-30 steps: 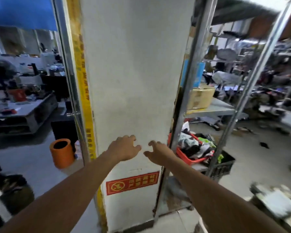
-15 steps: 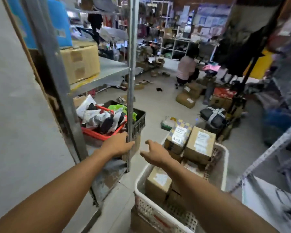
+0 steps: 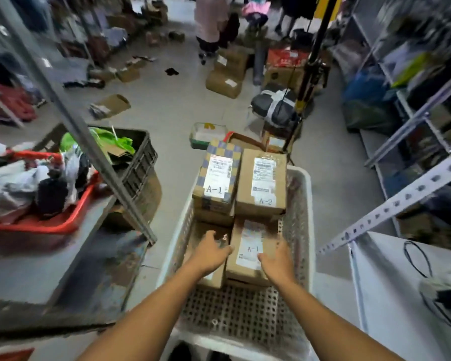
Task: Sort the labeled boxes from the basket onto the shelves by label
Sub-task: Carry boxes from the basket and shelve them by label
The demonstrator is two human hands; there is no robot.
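A white perforated basket (image 3: 306, 204) stands in front of me with several labeled cardboard boxes in it. At the far end lie a checkered box marked A-1 (image 3: 216, 178) and a brown box marked A-2 (image 3: 263, 183). Nearest me is another brown box marked A-1 (image 3: 248, 246). My left hand (image 3: 211, 252) reaches to its left edge, fingers spread over a lower box (image 3: 214, 280). My right hand (image 3: 276, 261) lies on the right part of its top. Neither hand visibly grips anything.
A metal shelf (image 3: 63, 256) with a slanted post (image 3: 89, 142) is on the left, carrying a red basket (image 3: 50, 222) of clothes and a black crate (image 3: 141, 157). White shelving (image 3: 401, 201) and a white surface (image 3: 401, 295) are on the right. Boxes (image 3: 224, 82) and a person (image 3: 208, 22) are farther down the aisle.
My view swung from a white pillar to the right and down onto the basket. Both hands dropped from mid-air to the near A-1 box.
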